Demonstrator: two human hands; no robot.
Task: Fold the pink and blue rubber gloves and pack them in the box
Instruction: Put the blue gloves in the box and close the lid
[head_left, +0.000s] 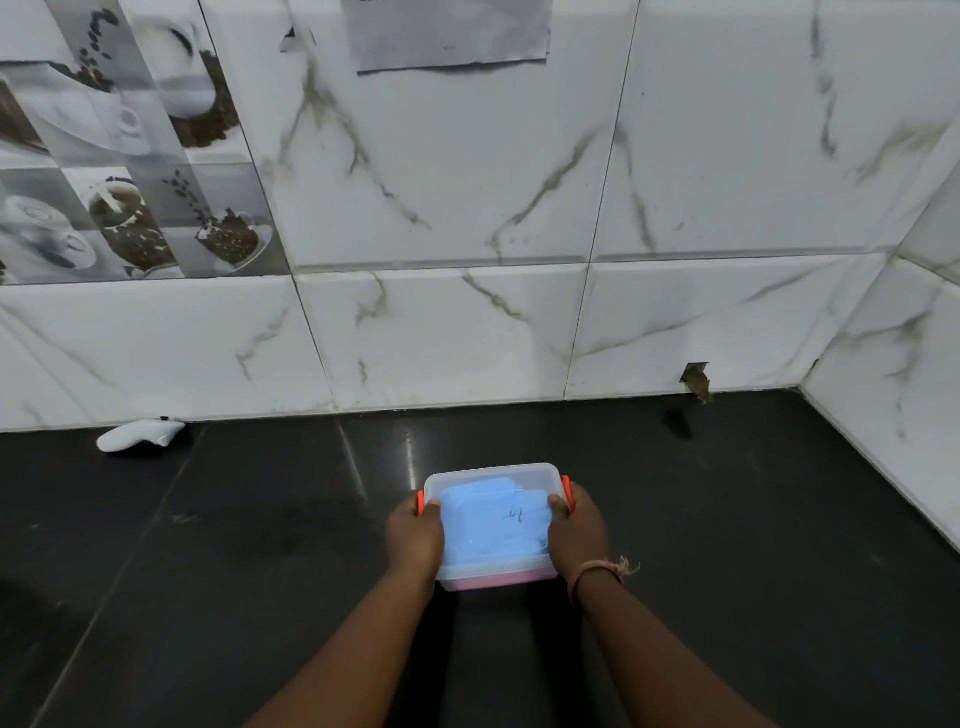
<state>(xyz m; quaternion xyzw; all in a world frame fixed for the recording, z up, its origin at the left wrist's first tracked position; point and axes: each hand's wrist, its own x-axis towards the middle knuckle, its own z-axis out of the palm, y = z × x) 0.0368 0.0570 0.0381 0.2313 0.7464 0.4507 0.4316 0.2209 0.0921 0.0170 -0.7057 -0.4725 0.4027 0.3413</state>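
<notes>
I can read nothing here: the dark scribble on my box lid (516, 514) and the print on the wall paper (449, 31) stay illegible.

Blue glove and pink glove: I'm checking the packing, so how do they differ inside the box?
The blue glove lies on top, showing through the lid across most of the box; the pink glove lies beneath it, seen only as a strip through the near wall. The blue glove bears a dark mark; none shows on the pink glove. Both sit inside the closed box.
</notes>
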